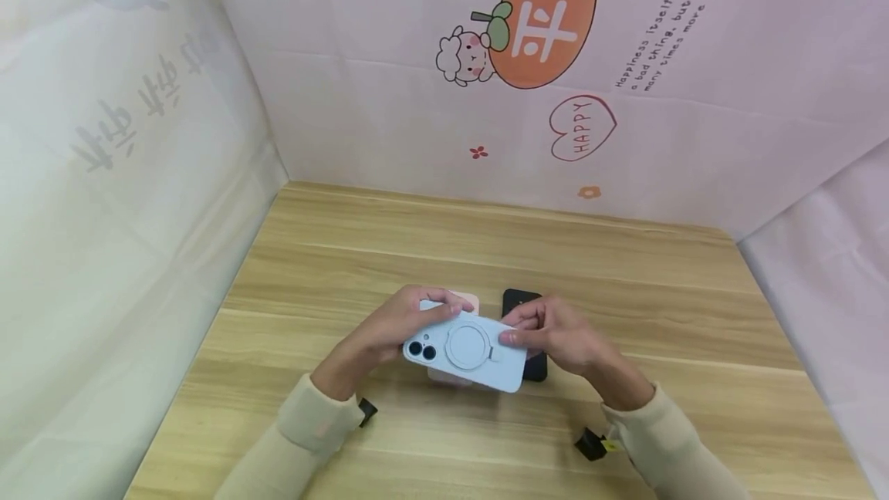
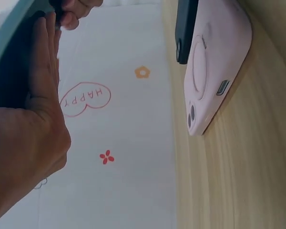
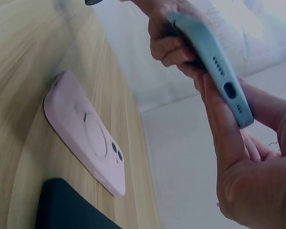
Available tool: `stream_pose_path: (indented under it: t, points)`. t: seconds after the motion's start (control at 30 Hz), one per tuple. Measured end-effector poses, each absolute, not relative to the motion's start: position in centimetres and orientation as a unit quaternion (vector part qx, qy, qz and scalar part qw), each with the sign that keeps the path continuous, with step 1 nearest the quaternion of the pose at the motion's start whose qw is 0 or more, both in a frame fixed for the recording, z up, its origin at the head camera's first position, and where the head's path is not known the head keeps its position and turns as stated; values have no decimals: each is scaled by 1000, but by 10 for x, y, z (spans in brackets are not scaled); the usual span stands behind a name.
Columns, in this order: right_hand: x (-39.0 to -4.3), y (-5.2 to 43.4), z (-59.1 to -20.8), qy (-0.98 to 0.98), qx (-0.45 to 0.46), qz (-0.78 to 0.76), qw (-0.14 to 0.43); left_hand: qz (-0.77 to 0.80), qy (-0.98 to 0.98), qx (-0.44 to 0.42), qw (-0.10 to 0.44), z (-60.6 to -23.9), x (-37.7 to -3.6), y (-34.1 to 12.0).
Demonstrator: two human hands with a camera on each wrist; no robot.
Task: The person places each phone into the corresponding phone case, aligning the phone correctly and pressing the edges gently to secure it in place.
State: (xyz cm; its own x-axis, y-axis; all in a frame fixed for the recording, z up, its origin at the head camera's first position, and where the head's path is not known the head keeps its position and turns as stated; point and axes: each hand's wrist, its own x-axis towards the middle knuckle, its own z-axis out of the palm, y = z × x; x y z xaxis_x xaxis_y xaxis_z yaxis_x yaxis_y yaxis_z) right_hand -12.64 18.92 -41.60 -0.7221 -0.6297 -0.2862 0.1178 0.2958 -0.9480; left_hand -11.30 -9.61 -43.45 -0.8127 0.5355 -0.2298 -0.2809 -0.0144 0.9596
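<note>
Blue phone (image 1: 467, 351): held just above the wooden table (image 1: 486, 253), near the front middle, camera lenses and round ring facing up; it sits in a pale blue case, kept level so its back can be seen.
Left hand (image 1: 389, 330): cups the phone's left end, fingers curled over the far edge, palm flat against the underside in the left wrist view (image 2: 35, 95); it looks like the steadying hand.
Right hand (image 1: 556, 338): pinches the phone's right end, thumb on top and fingers beneath; the right wrist view shows those fingers (image 3: 219, 119) lying along the lower face by the charging port.
Pink phone (image 3: 86, 136): lies flat on the table directly under the blue one, back up, only its edges peeking out in the head view.
Black phone (image 1: 521, 303): lies flat just right of the pink one, partly behind the right hand.
Backdrop (image 1: 556, 99): printed pink cloth stands at the far edge.
</note>
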Motion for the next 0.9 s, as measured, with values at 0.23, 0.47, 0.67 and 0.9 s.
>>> stream_pose_path:
  t: [0.23,0.47,0.67,0.9]
  points:
    - [-120,178,-418,702,-96,-653,269,805,545,-1,232,-434,-114,-99]
    - [-113,164,-424,680,-23,-700,216,834,521,-30,180,-438,-112,-89]
    - [-110,165,-424,694,-42,-683,226,823,543,-39,164,-438,-111,-87]
    - [-117,169,-414,777,-122,-572,233,792,575,-5,206,-436,-111,-88]
